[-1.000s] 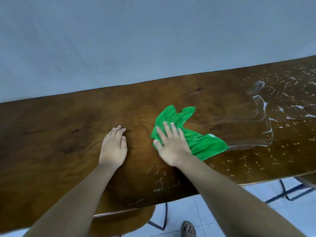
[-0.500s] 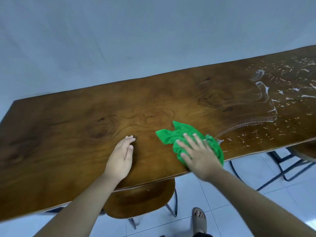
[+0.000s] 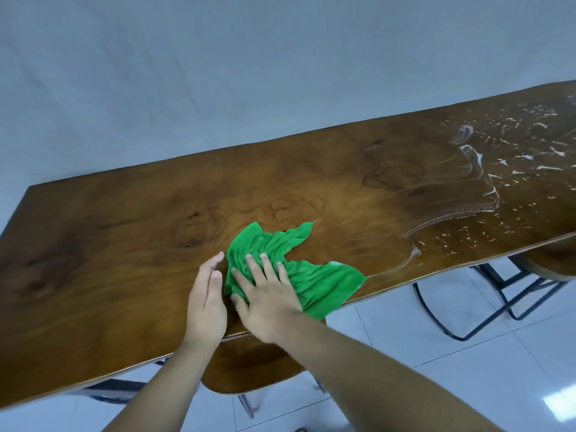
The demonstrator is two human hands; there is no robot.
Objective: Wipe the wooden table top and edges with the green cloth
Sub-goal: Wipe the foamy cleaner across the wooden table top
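A long dark wooden table (image 3: 124,244) runs from left to far right against a pale wall. The green cloth (image 3: 280,247) lies spread and crumpled near the table's front edge, one corner hanging just past it. My right hand (image 3: 268,300) presses flat on the cloth's left part with fingers spread. My left hand (image 3: 207,297) rests flat on the bare wood right beside it, fingers together, touching the cloth's left side. White foamy streaks and flecks (image 3: 486,188) cover the table's right end.
A wooden chair seat (image 3: 249,366) sits tucked under the table below my hands. Another seat with black metal legs (image 3: 486,307) stands at the right. White tiled floor (image 3: 436,338) lies in front of the table.
My right hand slid the cloth from the front edge leftward and a little inward, spreading it out. It now meets my left hand, which stayed flat on the wood. The camera tilted lower.
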